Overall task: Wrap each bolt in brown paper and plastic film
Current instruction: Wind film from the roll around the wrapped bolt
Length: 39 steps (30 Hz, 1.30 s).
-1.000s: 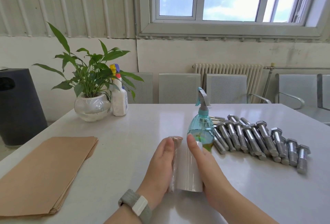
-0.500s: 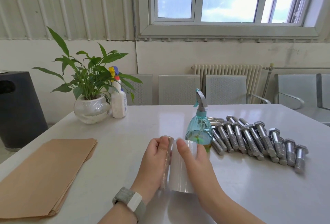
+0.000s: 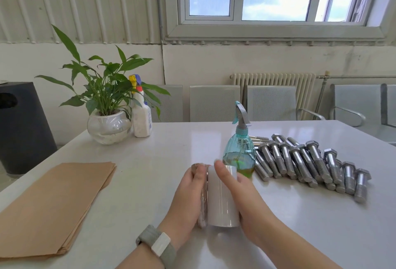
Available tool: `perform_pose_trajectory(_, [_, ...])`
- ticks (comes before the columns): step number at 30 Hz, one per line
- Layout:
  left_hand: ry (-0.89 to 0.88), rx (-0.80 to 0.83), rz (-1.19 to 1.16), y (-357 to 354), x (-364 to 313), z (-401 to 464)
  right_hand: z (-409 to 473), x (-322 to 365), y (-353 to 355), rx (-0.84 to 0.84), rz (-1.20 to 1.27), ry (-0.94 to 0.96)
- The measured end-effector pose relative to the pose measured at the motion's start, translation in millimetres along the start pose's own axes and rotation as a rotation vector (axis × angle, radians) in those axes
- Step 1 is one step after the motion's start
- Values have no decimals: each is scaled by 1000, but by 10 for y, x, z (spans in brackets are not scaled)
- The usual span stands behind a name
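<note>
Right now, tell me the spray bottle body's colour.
Translucent teal, on the spray bottle; head view shows it.

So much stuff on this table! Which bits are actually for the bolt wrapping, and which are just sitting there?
For the wrapping:
- heap of grey steel hex bolts
- stack of brown paper sheets
- white roll of plastic film
- paper-wrapped bolt, held against the roll by the left hand and right hand

Seemingly just lying about:
- teal spray bottle
- white spray bottle
- green plant in a glass bowl
</note>
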<state>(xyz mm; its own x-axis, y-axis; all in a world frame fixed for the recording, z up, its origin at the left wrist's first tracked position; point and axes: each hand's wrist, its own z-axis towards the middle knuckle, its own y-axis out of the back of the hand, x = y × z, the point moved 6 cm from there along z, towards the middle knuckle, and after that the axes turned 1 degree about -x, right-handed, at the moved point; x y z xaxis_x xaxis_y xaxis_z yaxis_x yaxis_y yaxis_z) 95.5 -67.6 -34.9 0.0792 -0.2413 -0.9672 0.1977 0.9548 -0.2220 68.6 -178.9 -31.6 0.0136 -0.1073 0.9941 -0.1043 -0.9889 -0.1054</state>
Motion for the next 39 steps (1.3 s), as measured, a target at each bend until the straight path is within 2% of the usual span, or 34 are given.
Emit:
perform_pose_trajectory(3, [-97,-72,163,86,-50,52,1,16,-21,-23,-1,62])
perform_pose_trajectory(6, [-125,-133,173,138,-88,69,3,52,-27,-78,-40,142])
perform_pose_trajectory(11, [18,-54,-94,1,-1,30,-46,125,-22,-154,-170,269])
perform_pose_trajectory(16, [147,32,-384,-62,-20,-53,-56,115,59,-273,-287,240])
perform_pose_trajectory(18, [150,39,-421,-76,-2,-50,-49,125,122,-336,-349,207])
perform_pose_trajectory(21, [115,53,-318,-102,19,-31,-27,96,146,-330,-216,173])
perform_pose_trajectory(24, [0,33,-73,-46,-41,12,19,-8,66,-158,22,55])
perform_pose_trajectory(26, [-83,1,70,-4,-77,28,12,-17,13,-54,42,19])
perform_pose_trajectory(28, [-167,-52,152,31,-109,33,10,-14,-4,-20,58,20])
perform_pose_trajectory(33, [-169,-179,172,127,-118,80,20,21,18,-148,-63,88])
perform_pose_trajectory(36, [-151,-210,173,157,-103,96,-16,78,14,-205,-107,163])
perform_pose_trajectory(39, [-94,-209,76,115,-83,62,-58,105,-11,-225,-173,236])
